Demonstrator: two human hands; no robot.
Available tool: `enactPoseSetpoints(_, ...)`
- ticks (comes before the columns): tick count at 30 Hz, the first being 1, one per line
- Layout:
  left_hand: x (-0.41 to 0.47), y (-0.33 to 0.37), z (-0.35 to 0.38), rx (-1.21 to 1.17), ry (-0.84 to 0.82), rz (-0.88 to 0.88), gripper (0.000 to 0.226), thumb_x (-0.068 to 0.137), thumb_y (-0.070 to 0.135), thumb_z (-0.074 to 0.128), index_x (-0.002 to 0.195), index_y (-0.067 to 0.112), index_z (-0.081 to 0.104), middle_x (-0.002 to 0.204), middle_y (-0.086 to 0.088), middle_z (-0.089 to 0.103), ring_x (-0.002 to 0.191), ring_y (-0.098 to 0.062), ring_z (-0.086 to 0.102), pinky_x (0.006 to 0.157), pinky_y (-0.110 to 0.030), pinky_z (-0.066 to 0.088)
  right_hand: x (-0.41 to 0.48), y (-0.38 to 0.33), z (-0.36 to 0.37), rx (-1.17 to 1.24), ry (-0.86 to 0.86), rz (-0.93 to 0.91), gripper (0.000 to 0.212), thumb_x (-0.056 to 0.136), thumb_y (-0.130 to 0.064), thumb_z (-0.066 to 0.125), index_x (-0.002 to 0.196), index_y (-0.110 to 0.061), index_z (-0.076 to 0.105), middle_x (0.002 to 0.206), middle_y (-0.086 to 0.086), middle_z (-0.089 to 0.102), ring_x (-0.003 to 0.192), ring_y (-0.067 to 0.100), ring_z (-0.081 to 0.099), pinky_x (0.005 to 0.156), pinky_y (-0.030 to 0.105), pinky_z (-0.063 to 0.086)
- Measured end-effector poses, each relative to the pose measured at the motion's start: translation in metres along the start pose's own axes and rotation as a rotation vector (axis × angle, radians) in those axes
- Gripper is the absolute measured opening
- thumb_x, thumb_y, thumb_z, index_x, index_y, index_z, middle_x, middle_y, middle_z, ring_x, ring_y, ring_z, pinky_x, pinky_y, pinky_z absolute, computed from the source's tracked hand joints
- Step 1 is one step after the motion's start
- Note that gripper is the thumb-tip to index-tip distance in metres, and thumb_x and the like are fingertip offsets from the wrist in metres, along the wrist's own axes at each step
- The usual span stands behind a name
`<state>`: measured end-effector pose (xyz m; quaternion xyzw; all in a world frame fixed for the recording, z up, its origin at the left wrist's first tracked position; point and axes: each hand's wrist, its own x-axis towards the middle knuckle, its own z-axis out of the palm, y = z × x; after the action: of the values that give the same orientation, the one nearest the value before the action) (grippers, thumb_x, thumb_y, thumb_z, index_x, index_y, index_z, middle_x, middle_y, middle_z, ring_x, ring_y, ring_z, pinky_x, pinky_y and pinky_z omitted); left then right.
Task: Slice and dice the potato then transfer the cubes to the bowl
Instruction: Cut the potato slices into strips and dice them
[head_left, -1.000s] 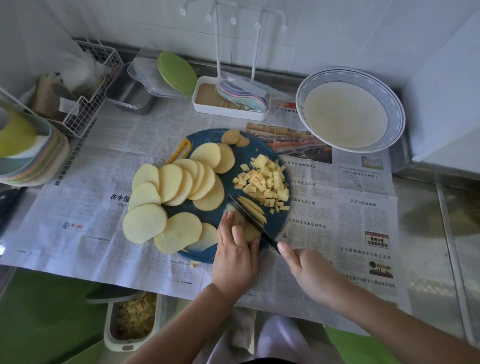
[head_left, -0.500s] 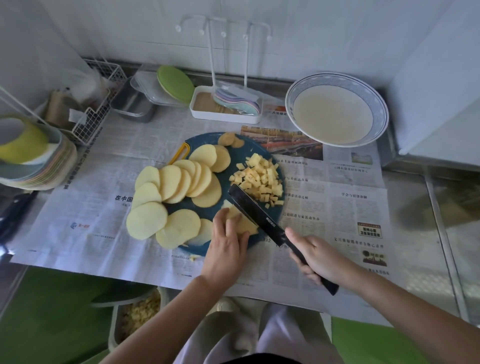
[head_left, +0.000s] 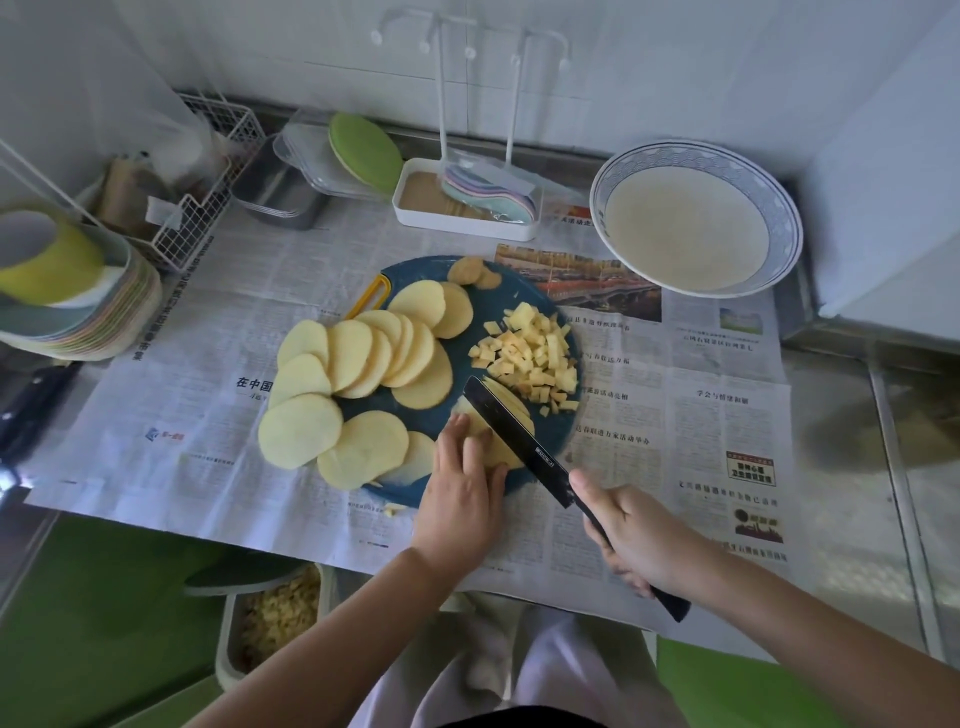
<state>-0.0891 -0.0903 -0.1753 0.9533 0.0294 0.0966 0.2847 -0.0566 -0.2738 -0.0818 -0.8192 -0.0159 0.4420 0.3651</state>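
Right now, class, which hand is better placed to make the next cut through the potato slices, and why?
The right hand: it grips the knife, its blade over the stacked slices on the cutting board. The left hand rests on those slices, steadying them, and holds no tool.

White tiled wall (head_left: 623, 78), steel counter (head_left: 862, 499) under newspaper (head_left: 182, 415), green floor (head_left: 78, 623).

Newspaper (head_left: 208, 364) covers the steel counter (head_left: 841, 467), bearing a blue cutting board (head_left: 492, 299), a patterned bowl (head_left: 784, 228) and a white tray (head_left: 462, 227).
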Motion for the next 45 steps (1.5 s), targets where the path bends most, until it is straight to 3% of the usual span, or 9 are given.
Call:
enactPoseSetpoints(3,-0.001,0.0,0.002,0.005,-0.008,-0.007,0.033,0.09,0.016,0.062,0.114,-0.005,0.054,0.127,-0.027,0.047,0.109,-0.043,0.058,0.083,-0.041,0.057,-0.001,-0.005,-0.001,-0.048,-0.007,0.025,0.065,0.092,-0.067,0.018,0.057,-0.015,0.033,0.038,-0.003,0.029,0.03,0.014,0.029,0.04,0.022,0.035)
enactPoseSetpoints(10,0.0,-0.002,0.004,0.008,-0.024,-0.014,0.036,0.088,0.014,0.064,0.117,-0.003,0.052,0.128,-0.028,0.047,0.11,-0.044,0.058,0.081,-0.039,0.056,-0.001,-0.011,-0.002,-0.105,-0.032,0.075,0.063,0.092,-0.066,0.017,0.057,-0.016,0.033,0.036,-0.006,0.03,0.03,0.012,0.029,0.044,0.025,0.034)
enactPoseSetpoints(16,0.0,-0.004,0.004,-0.024,-0.021,-0.009,0.041,0.094,0.025,0.041,0.121,-0.004,0.051,0.13,-0.027,0.043,0.119,-0.044,0.052,0.092,-0.04,0.051,0.006,-0.016,0.001,-0.183,-0.023,0.092,0.066,0.091,-0.067,0.012,0.055,-0.015,0.033,0.034,-0.005,0.032,0.029,0.01,0.033,0.051,0.029,0.042)
enactPoseSetpoints(19,0.001,-0.004,0.004,-0.019,-0.016,0.001,0.043,0.094,0.027,0.037,0.12,-0.005,0.052,0.13,-0.028,0.044,0.122,-0.043,0.049,0.097,-0.037,0.045,0.012,-0.016,0.011,-0.263,0.052,0.071,0.064,0.085,-0.067,0.009,0.054,-0.017,0.032,0.041,-0.005,0.03,0.035,0.009,0.03,0.052,0.029,0.037)
enactPoseSetpoints(22,0.0,-0.004,0.003,-0.017,-0.014,0.0,0.042,0.093,0.026,0.037,0.119,-0.004,0.051,0.129,-0.029,0.045,0.122,-0.044,0.05,0.098,-0.033,0.038,0.016,-0.013,0.024,-0.336,0.136,0.032,0.06,0.082,-0.063,0.007,0.054,-0.017,0.032,0.044,-0.005,0.031,0.037,0.007,0.028,0.045,0.019,0.029)
enactPoseSetpoints(27,0.0,-0.002,0.004,-0.024,0.009,0.021,0.037,0.093,0.026,0.039,0.122,0.002,0.04,0.128,-0.03,0.045,0.119,-0.046,0.052,0.096,-0.034,0.041,0.022,0.002,0.028,-0.142,0.173,0.013,0.063,0.085,-0.067,0.012,0.054,-0.016,0.032,0.04,-0.007,0.028,0.033,0.005,0.026,0.048,0.024,0.032)
enactPoseSetpoints(33,-0.002,-0.004,-0.002,-0.045,-0.037,0.031,0.042,0.088,0.012,0.065,0.12,0.001,0.04,0.132,-0.027,0.04,0.103,-0.042,0.061,0.08,-0.04,0.058,0.018,0.009,0.016,0.152,0.066,0.007,0.065,0.084,-0.07,0.025,0.064,-0.012,0.044,0.041,-0.003,0.036,0.035,0.014,0.038,0.041,0.023,0.039)
enactPoseSetpoints(40,0.001,-0.008,-0.017,-0.016,-0.038,0.068,0.033,0.09,0.022,0.063,0.114,0.002,0.053,0.124,-0.016,0.044,0.1,-0.028,0.057,0.076,-0.033,0.058,-0.004,0.006,0.003,0.145,0.016,-0.032,0.063,0.093,-0.064,0.025,0.058,-0.014,0.039,0.043,0.002,0.033,0.036,0.017,0.033,0.041,0.023,0.037)
enactPoseSetpoints(45,0.001,-0.013,-0.016,-0.004,-0.011,0.097,0.031,0.089,0.026,0.059,0.11,0.003,0.057,0.118,-0.015,0.05,0.101,-0.028,0.055,0.082,-0.034,0.055,-0.012,0.0,0.0,0.067,-0.009,-0.001,0.064,0.092,-0.066,0.023,0.063,-0.011,0.039,0.044,0.001,0.032,0.034,0.017,0.03,0.039,0.022,0.035)
